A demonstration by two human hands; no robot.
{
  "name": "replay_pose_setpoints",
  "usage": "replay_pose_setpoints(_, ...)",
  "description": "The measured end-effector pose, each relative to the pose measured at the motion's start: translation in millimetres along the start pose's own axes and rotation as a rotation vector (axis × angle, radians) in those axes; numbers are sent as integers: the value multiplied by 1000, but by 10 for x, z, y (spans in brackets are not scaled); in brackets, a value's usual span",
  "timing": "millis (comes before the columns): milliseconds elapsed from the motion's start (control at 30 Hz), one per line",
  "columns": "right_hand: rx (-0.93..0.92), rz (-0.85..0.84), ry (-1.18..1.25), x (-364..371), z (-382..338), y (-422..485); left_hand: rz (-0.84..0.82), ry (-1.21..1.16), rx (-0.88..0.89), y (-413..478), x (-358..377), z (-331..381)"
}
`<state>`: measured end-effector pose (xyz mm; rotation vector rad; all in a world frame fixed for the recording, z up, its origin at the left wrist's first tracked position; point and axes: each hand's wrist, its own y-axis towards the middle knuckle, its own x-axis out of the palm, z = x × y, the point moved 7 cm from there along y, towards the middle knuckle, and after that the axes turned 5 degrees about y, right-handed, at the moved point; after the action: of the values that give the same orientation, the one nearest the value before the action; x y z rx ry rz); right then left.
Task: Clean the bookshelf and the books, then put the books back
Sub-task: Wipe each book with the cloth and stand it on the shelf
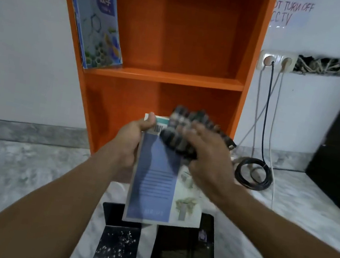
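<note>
The left hand (pixel 134 138) grips a thin paperback book (pixel 153 184) by its upper left edge. The thumb lies flat on the cover beside a barcode, and the fingers are curled behind, out of sight. The book tilts away from that hand, and its glossy cover shows a blue panel with lines of print and a pale strip with green pictures.

The right hand (pixel 207 157) holds a bunched cloth (pixel 187 127) against the book's upper right corner. Its fingers lie over the cloth and its thumb is tucked beneath. The hand is blurred, so the exact curl of the fingers is unclear. The cloth is soft and crumpled, checked in dark and light bands.

Beyond both hands stands the orange bookshelf (pixel 200 44), smooth and box-shaped, with a flat shelf board across it. Above and left of the left hand, 1 blue book (pixel 99 19) leans against the left wall of the upper compartment, its cover printed with hexagons.

Below the hands, 2 black books (pixel 117 247) lie flat on the marbled grey floor (pixel 13 171), the left one speckled white. Just right of the right hand lies a coiled black cable (pixel 253 173), its lead rising to 2 wall sockets (pixel 275 61).
</note>
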<state>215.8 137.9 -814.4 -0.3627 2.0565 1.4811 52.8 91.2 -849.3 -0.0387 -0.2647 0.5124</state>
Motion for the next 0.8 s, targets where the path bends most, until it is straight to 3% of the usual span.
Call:
replay_pose_setpoints(133,-605,-522,72,381,-541,-994,39,13,23,52,62,69)
replay_pose_setpoints(167,-657,-543,62,313,-563,-988,47,26,43,60,53,87)
replay_pose_setpoints(200,-598,-457,79,208,-518,-809,59,38,61,68,32,108)
replay_pose_setpoints(300,-121,90,211,-337,-215,51,14,14,54,23,89,138)
replay_pose_setpoints(333,11,200,229,-403,-55,272,-9,16,46,10,136,142)
replay_pose_setpoints(400,79,196,264,-306,2,457,-17,17,40,-3,239,165)
replay_pose_setpoints(500,-254,-72,129,210,-313,-200,2,-34,51,-24,305,235)
replay_pose_setpoints(600,-683,-636,96,555,-599,-1227,60,-8,95,-20,119,252)
replay_pose_setpoints(633,-701,-685,106,488,-588,-1293,92,11,102,-12,49,253)
replay_pose_setpoints(700,-518,-469,180,223,-514,-920,122,23,111,4,-71,265)
replay_pose_setpoints(800,-118,66,292,-250,-244,4,88,-17,100,-10,-49,268)
